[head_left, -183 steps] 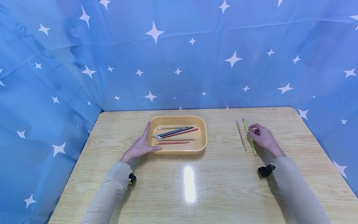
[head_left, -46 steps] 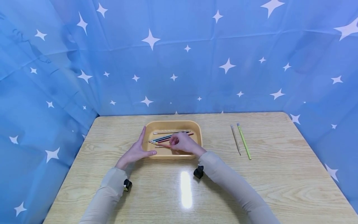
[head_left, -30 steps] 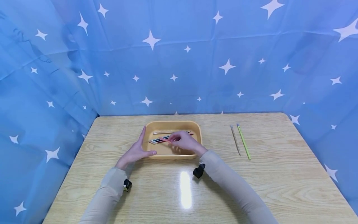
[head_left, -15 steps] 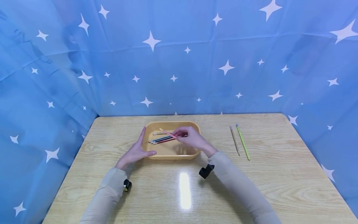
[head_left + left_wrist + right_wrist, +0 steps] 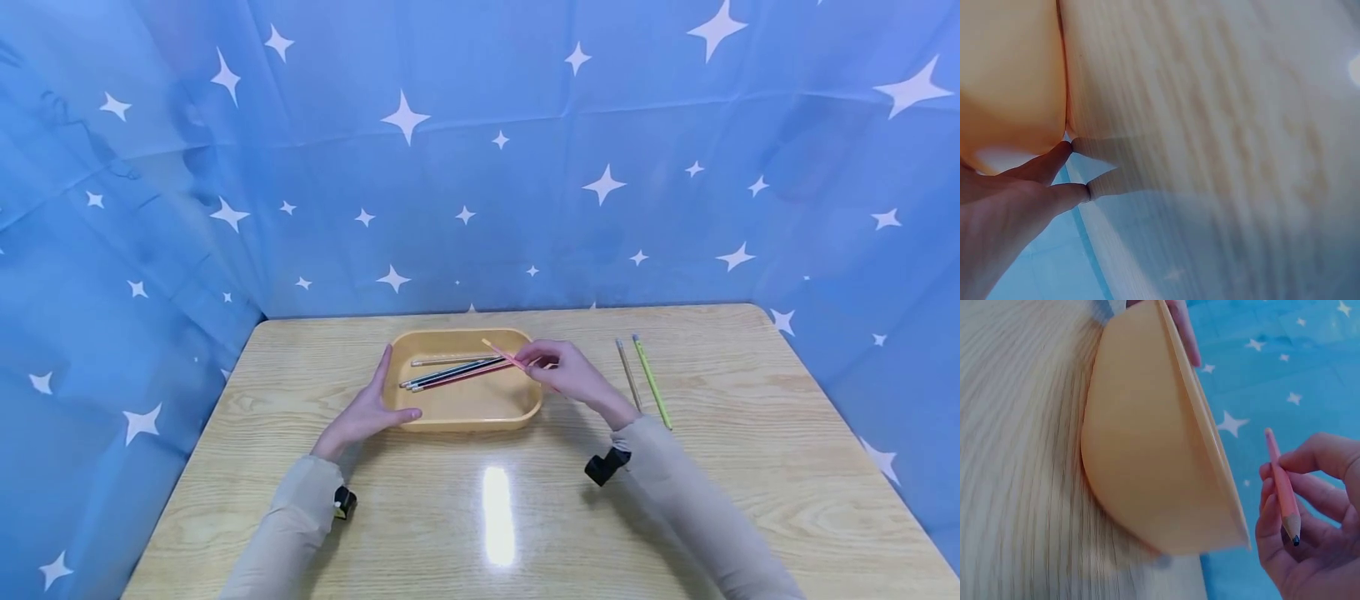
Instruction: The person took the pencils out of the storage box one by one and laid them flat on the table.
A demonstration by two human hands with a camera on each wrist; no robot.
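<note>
The starry curtain [image 5: 480, 208] is hanging behind the table [image 5: 405, 525]. On the table the tray [image 5: 465, 426] is resting. The left hand [image 5: 365, 412] is touching the tray's left end, thumb and fingers spreading apart. The right hand [image 5: 570, 375] is hovering at the right end, thumb and fingers clamping on a pencil. The green pencil [image 5: 652, 382] is lying right of the tray, beside the brown pencil [image 5: 628, 375]. Several pencils [image 5: 465, 377] are lying inside. The pink pencil [image 5: 1283, 487], pinched, is slanting above the rim.

Nearer you than the tray [image 5: 465, 426], white glare [image 5: 497, 515] streaks the tabletop [image 5: 570, 533]; your left-wrist view is dim and blurred.
</note>
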